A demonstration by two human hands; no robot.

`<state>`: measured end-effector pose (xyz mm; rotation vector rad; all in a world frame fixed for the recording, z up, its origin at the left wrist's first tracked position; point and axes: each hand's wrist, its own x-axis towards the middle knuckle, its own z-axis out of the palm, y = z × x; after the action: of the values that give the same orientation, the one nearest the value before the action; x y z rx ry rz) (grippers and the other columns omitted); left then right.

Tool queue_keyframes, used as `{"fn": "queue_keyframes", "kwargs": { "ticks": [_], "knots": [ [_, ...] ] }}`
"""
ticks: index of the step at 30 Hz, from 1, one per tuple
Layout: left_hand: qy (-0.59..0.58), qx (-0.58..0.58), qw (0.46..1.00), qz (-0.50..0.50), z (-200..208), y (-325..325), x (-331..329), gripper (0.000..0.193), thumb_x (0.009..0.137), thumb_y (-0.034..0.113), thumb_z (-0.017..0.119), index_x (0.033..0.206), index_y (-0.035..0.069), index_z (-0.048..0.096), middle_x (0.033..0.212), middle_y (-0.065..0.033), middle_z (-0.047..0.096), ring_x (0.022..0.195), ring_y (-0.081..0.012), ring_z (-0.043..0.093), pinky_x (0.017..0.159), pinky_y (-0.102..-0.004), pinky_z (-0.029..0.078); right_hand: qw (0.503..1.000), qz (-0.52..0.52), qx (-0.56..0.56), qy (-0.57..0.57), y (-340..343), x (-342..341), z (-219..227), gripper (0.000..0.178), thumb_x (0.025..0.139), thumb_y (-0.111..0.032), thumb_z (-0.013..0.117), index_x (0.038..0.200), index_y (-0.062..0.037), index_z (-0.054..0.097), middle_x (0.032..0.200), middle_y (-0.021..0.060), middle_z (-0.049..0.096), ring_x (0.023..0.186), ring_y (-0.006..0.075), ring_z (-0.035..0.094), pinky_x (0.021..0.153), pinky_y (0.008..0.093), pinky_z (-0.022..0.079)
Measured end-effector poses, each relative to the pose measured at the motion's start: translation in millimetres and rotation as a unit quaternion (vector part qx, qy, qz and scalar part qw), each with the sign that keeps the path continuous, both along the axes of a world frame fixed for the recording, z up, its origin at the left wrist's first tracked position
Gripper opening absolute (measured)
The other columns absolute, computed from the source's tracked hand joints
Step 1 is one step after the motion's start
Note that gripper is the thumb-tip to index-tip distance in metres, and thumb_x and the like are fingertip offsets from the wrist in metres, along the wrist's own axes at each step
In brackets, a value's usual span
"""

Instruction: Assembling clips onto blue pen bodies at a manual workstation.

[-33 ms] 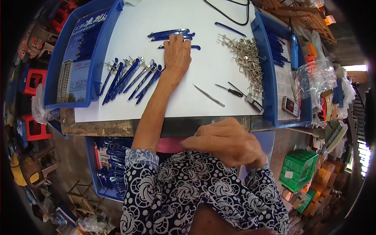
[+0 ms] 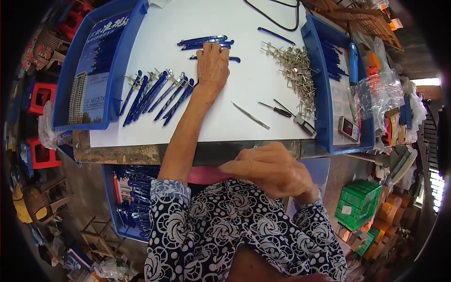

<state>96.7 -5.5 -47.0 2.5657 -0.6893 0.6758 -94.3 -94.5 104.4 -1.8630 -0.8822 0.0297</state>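
Note:
My left hand (image 2: 213, 68) reaches to the middle of the white worktop (image 2: 188, 124). Its fingers are bent down onto slim dark blue strips. One blue strip (image 2: 234, 59) passes under the hand, both ends showing; a small stack of similar strips (image 2: 202, 41) lies at the fingertips. Held in front of my chest, my right hand (image 2: 277, 171) has its fingers curled and closed; what they hold, if anything, is hidden. To the left of my left forearm, several blue strips with metal pieces at their upper ends (image 2: 159, 91) lie fanned out.
Small metal pins (image 2: 296, 70) form a pile at right, near a screwdriver (image 2: 277, 109), pliers (image 2: 304, 125) and tweezers (image 2: 251, 115). A blue tray (image 2: 112, 94) stands left, another blue tray (image 2: 324, 136) right. Below the table edge sits a blue bin (image 2: 110, 197) of assembled pieces.

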Motion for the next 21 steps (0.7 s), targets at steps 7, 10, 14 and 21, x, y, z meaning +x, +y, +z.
{"fn": "queue_keyframes", "kwargs": {
  "ticks": [7, 10, 14, 21],
  "knots": [
    [-0.014, -0.001, 0.999, -0.042, 8, -1, -3, 0.015, 0.067, -0.001, 0.055, 0.081, 0.004, 0.055, 0.089, -0.0070, 0.050, 0.091, -0.0234, 0.045, 0.079, -0.0387, 0.034, 0.986, -0.104, -0.085, 0.099, -24, -1, -33, 0.025, 0.070, 0.002, 0.057, 0.096, 0.0000, 0.058, 0.074, 0.0146, 0.059, 0.063, 0.0299, 0.058, 0.054, 0.0354, 0.044],
    [-0.041, 0.007, 0.999, -0.028, 10, 3, 2, 0.013, 0.069, -0.002, 0.052, 0.082, 0.000, 0.053, 0.097, -0.0124, 0.049, 0.097, -0.0260, 0.043, 0.085, -0.0417, 0.032, 0.974, -0.173, -0.120, 0.088, -30, 4, -43, 0.019, 0.078, -0.006, 0.056, 0.095, -0.0007, 0.057, 0.080, 0.0146, 0.061, 0.069, 0.0312, 0.059, 0.059, 0.0368, 0.044],
    [-0.003, 0.043, 0.999, 0.001, 5, 3, 5, 0.012, 0.075, 0.000, 0.048, 0.087, -0.003, 0.050, 0.108, -0.0190, 0.048, 0.107, -0.0310, 0.041, 0.095, -0.0492, 0.027, 0.969, -0.173, -0.089, 0.155, -31, 2, -53, 0.020, 0.076, -0.002, 0.056, 0.096, 0.0005, 0.058, 0.075, 0.0141, 0.060, 0.060, 0.0250, 0.058, 0.054, 0.0307, 0.045],
    [-0.013, 0.050, 0.998, -0.042, 6, 6, -2, 0.012, 0.076, -0.001, 0.046, 0.088, -0.005, 0.048, 0.114, -0.0257, 0.046, 0.107, -0.0341, 0.043, 0.093, -0.0519, 0.031, 0.975, -0.156, -0.074, 0.140, -28, -3, -67, 0.019, 0.078, -0.006, 0.056, 0.096, 0.0009, 0.058, 0.076, 0.0137, 0.061, 0.061, 0.0246, 0.058, 0.055, 0.0305, 0.045]
  ]
}}
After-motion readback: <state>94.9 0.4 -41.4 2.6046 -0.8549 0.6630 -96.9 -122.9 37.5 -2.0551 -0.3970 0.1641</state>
